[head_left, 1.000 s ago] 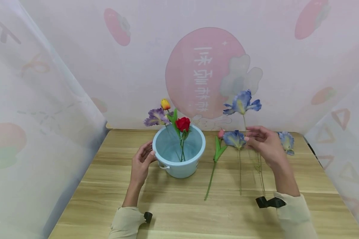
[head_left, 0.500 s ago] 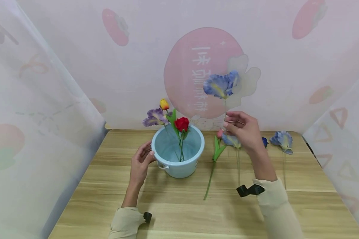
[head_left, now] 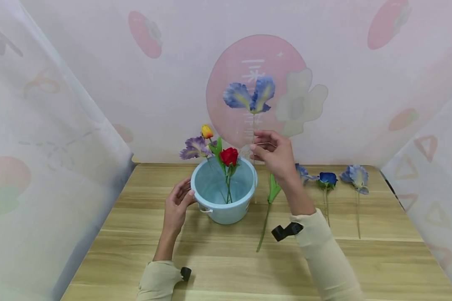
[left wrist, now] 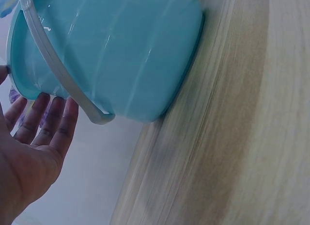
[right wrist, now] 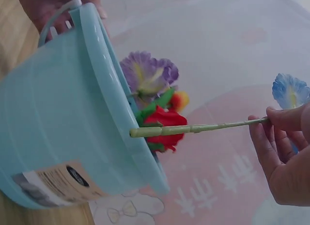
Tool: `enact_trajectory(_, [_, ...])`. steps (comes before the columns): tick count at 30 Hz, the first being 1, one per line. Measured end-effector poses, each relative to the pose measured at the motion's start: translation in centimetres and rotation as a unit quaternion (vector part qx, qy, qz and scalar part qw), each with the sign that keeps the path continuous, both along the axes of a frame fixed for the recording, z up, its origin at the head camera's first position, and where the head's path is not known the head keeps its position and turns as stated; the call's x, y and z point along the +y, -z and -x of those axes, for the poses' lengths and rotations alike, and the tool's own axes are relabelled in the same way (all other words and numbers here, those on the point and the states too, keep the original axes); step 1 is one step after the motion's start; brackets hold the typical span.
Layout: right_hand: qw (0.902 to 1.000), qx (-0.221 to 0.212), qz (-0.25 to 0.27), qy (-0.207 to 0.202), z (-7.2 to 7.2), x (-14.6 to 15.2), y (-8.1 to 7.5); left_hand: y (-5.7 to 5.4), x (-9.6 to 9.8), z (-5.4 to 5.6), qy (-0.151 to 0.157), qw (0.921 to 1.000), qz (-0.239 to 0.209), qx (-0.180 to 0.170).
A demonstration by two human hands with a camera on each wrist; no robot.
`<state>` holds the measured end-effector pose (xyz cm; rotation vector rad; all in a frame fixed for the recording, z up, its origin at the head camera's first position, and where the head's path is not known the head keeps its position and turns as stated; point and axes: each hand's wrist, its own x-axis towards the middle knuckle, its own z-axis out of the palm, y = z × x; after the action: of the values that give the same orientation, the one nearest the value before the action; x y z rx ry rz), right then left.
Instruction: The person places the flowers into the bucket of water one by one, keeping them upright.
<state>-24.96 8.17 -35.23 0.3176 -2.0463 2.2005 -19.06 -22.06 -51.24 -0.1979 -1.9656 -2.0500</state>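
**A high pinch leaves a long end free to snag**

In the centre of the head view, the right hand [head_left: 274,154] pinches a blue iris [head_left: 235,96] by its thin stem, bloom uppermost. The right wrist view shows the stem's lower end crossing the outer rim of the pale-blue bucket [right wrist: 53,113]; whether it touches there, I cannot tell.

Gripped so far up, that end could swing and strike the rim, or slide down outside the wall. Carried leftward over the opening, it might catch the red rose [head_left: 229,156] leaning inside and disturb the purple iris [head_left: 193,148] or the yellow-orange tulip [head_left: 207,131].

Left of centre, the left hand [head_left: 177,207] has its fingers spread, tips touching the rim; so light a contact might let the bucket shift under a sideways knock.

At right, a dropped sleeve [head_left: 325,255] could drag the blue rose [head_left: 327,179] lying on the table [head_left: 226,263].
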Motion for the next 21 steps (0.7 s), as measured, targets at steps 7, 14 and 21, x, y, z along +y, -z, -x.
enact_trajectory(7, [0.9995, 0.003, 0.029, -0.015, 0.5, -2.6, 0.6, 0.0, 0.0, 0.0, 0.001, 1.0, -0.002, -0.003])
enact_trajectory(14, [0.9992, 0.023, 0.033, -0.004, 1.2, -4.5, 0.7, 0.0, 0.0, 0.0, 0.002, 1.0, -0.004, -0.005])
enact_trajectory(21, [0.9995, 0.021, 0.025, -0.001, 1.7, -6.0, 1.9, -0.1, 0.1, 0.0, 0.002, 1.0, -0.004, -0.002])
